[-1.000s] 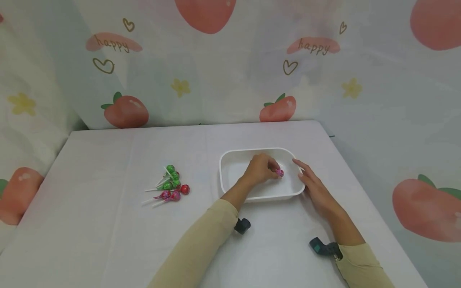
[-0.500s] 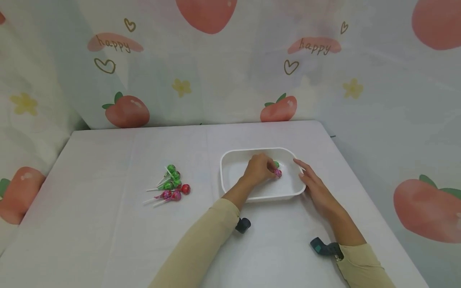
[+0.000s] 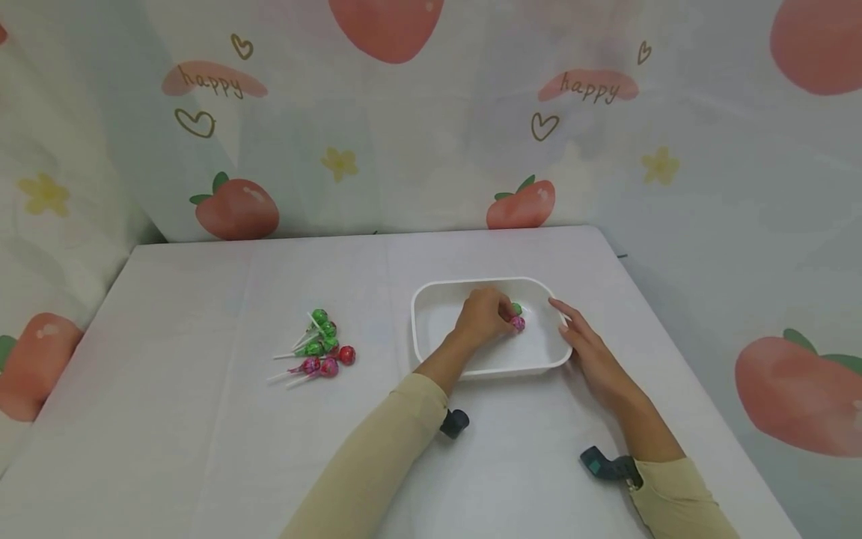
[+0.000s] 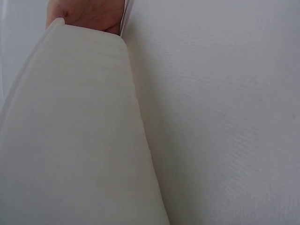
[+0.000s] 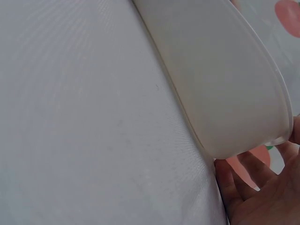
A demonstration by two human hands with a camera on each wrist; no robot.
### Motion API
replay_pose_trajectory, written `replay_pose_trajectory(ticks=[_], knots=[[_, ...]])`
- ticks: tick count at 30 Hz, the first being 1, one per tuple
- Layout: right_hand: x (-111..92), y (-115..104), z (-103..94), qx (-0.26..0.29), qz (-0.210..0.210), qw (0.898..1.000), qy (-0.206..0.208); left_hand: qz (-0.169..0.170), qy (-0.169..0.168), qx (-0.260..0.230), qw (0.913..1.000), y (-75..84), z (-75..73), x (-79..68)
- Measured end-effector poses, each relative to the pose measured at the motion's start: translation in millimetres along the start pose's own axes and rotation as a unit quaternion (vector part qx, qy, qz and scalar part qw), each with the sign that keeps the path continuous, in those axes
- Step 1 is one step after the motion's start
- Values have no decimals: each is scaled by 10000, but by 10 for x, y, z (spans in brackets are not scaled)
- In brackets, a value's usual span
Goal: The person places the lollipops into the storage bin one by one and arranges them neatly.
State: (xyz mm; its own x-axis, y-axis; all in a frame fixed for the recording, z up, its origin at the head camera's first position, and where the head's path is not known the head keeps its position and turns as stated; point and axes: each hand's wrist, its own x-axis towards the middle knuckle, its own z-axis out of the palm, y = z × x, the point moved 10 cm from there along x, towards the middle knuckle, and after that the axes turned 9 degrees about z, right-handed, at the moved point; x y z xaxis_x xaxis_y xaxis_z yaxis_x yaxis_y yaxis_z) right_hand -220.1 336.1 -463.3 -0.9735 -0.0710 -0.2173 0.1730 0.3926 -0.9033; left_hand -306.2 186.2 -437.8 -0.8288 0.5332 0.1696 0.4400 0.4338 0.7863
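Observation:
In the head view my left hand [image 3: 483,313] reaches into a white plastic tray [image 3: 431,372] and pinches a lollipop [image 3: 517,323] with a pink wrapper, its stick hidden by the fingers. A green-wrapped lollipop [image 3: 516,308] lies in the tray just behind it, partly covered by the hand. My right hand [image 3: 592,352] holds the tray's right end, fingertips at the rim. From the right wrist, the fingers [image 5: 253,168] show against the outer wall of the tray [image 5: 220,79]. Only the heel of my left hand [image 4: 93,14] appears beyond the tray wall in the left wrist view.
Left of the tray, a small pile of lollipops lies on the white-covered table [image 3: 168,374]: several green ones [image 3: 313,347], pink ones [image 3: 328,367] and a red one [image 3: 346,355]. Their sticks point mostly left. A patterned cloth [image 3: 431,150] hangs behind the table.
The left hand has shifted the pink lollipop slightly left inside the tray, and the green lollipop behind it has come into view. The right hand stays at the tray's end.

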Motion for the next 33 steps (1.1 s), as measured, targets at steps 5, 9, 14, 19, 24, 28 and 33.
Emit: replay_pose_trajectory(ticks=[5, 9, 14, 19, 24, 28, 33], knots=[[0, -12, 0, 3, -11, 10000, -8, -11, 16, -5, 10000, 10, -16, -5], [9, -20, -4, 14, -63, 10000, -29, 25, 37, -11, 10000, 23, -41, -11], [25, -11, 3, 63, -88, 9999, -68, 73, 111, -41, 9999, 19, -96, -20], [25, 23, 8, 114, -18, 9999, -48, 110, 203, -142, 9996, -6, -137, -29], [12, 42, 4, 121, 15, 9999, -34, 158, 166, -194, 9995, -14, -161, -42], [-3, 35, 0, 86, -5, 10000, -30, 178, 8, -164, 9997, 2, -230, -75], [-7, -4, -7, 31, -80, 10000, -25, 215, -251, -39, 9994, -22, -389, -139]])
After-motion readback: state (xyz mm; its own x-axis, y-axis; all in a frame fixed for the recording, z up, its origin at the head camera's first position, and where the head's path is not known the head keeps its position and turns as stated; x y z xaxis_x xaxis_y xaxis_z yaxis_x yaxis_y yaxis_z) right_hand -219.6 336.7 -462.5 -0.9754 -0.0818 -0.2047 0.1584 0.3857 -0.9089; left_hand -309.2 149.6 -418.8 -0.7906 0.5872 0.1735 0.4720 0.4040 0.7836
